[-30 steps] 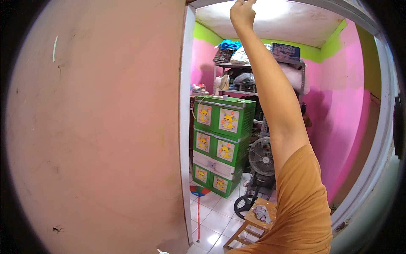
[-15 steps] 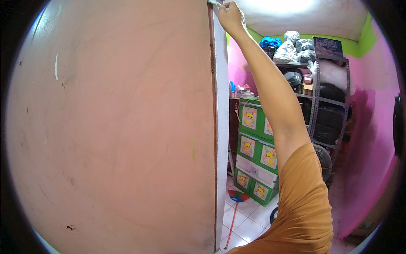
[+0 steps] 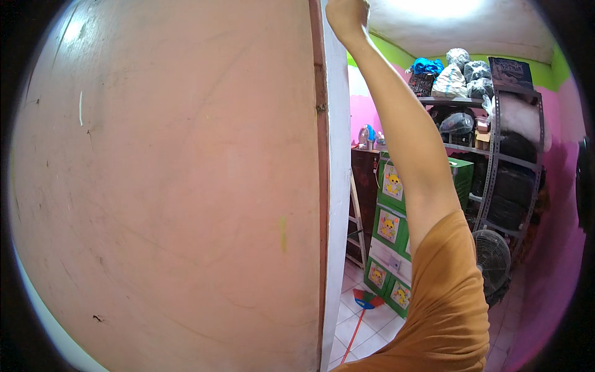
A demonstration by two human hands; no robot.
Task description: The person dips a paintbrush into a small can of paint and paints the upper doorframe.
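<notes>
My right arm, in a mustard-brown sleeve [image 3: 443,279], stretches up beside the edge of a large peach-coloured door panel [image 3: 186,186]. At the top of the picture my right hand [image 3: 348,17] is curled closed, close to the panel's upper edge and the white door frame [image 3: 335,155]. The picture's rim cuts off its fingertips, so what they hold is hidden. Scuffs, a white streak and a faint yellow mark show on the panel. My left hand is out of view.
Past the frame stand a green drawer cabinet [image 3: 392,226] with cartoon pictures, a ladder [image 3: 357,217], a standing fan [image 3: 493,260] and a metal shelf [image 3: 494,155] loaded with bags. A red-handled broom [image 3: 365,301] lies on the white floor tiles. A pink wall [image 3: 551,248] rises at right.
My right hand has risen partly out of the picture; the whitish thing at its fingers no longer shows. The room beyond has shifted right in view, with more of the ladder and fan visible.
</notes>
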